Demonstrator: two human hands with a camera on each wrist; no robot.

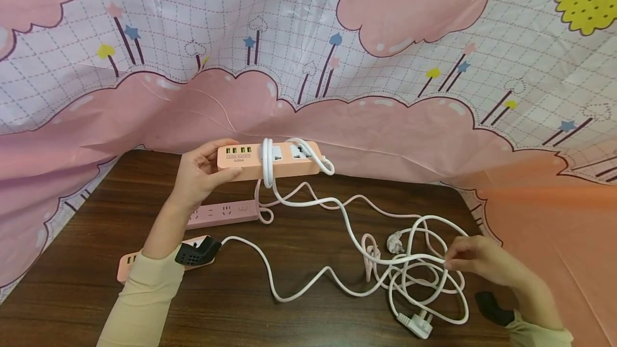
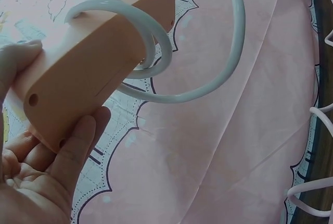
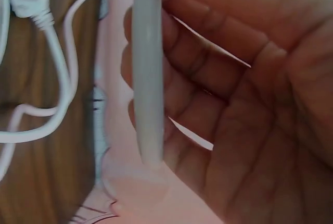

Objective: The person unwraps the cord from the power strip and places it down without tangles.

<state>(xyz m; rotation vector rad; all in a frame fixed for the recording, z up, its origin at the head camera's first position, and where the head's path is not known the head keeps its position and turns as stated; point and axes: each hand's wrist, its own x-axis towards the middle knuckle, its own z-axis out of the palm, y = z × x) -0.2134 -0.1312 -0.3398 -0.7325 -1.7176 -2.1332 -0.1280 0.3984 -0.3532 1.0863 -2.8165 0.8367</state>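
Note:
My left hand (image 1: 195, 173) grips one end of a peach power strip (image 1: 248, 170), raised above the brown table. White cord is looped around the strip's middle, and the strip's underside (image 2: 83, 67) shows in the left wrist view. From there the white cord (image 1: 343, 213) sags across to my right hand (image 1: 487, 261), which pinches it between thumb and fingers at the right. In the right wrist view this cord (image 3: 148, 73) passes in front of the curled fingers. Beneath the right hand lies a tangle of white and pink cords (image 1: 424, 283).
On the table (image 1: 231, 304), a pink power strip (image 1: 224, 214) lies behind a second peach strip (image 1: 126, 268), partly hidden by my left forearm and wrist camera. A round white plug (image 1: 395, 242) and a pronged white plug (image 1: 418, 325) lie by the tangle. A patterned cloth (image 1: 308, 84) hangs behind.

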